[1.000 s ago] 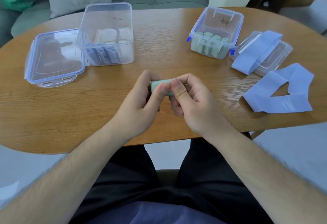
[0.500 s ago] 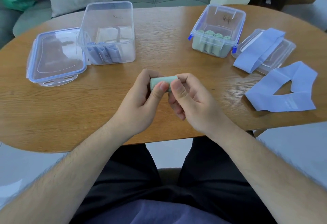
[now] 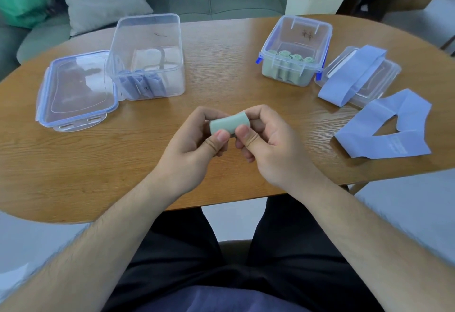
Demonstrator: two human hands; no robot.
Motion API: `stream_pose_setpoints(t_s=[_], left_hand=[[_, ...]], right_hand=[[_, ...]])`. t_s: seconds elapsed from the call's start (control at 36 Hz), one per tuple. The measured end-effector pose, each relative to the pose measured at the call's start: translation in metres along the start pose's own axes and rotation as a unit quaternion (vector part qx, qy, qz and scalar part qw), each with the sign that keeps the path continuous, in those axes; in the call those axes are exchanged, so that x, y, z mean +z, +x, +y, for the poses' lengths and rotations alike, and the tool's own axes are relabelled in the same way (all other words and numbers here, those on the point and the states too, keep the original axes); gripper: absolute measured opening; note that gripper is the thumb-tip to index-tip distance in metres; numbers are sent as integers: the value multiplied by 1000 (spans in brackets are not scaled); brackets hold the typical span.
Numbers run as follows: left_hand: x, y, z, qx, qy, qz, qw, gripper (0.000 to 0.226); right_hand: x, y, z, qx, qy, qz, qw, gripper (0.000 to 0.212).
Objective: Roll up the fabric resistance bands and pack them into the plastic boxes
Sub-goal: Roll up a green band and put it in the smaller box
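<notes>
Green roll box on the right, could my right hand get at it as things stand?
Probably yes: the box stands open and bare table lies between, though the right hand and left hand both pinch the green roll.

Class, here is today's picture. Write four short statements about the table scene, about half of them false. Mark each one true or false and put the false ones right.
1. The left hand and right hand hold one green roll. True.
2. The right box holds blue rolls. False: it holds green rolls.
3. Two blue bands lie unrolled. True.
4. The left box has its lid on. False: the lid lies beside it.
</notes>
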State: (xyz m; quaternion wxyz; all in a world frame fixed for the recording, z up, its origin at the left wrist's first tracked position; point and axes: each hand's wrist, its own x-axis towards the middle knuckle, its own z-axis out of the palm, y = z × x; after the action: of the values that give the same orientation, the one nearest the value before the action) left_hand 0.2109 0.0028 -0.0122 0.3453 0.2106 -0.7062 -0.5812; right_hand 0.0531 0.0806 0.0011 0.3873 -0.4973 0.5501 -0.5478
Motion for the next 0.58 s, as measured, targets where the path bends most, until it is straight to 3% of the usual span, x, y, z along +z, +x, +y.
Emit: stream_pose_setpoints(t_s=[0.14, 0.25, 0.36, 0.58], left_hand=[[1, -1, -3, -5, 24, 15, 1000, 20], [1, -1, -10, 5, 148, 27, 989, 31], [3, 3, -9, 73, 278, 54, 956, 38], [17, 18, -8, 69, 267, 87, 957, 35]], right_hand=[[-3, 3, -2, 19, -32, 1, 999, 19], [-10, 6, -1, 22, -71, 4, 997, 29], [-14, 10, -2, 22, -71, 20, 997, 40], [-30, 10, -10, 30, -68, 34, 997, 41]])
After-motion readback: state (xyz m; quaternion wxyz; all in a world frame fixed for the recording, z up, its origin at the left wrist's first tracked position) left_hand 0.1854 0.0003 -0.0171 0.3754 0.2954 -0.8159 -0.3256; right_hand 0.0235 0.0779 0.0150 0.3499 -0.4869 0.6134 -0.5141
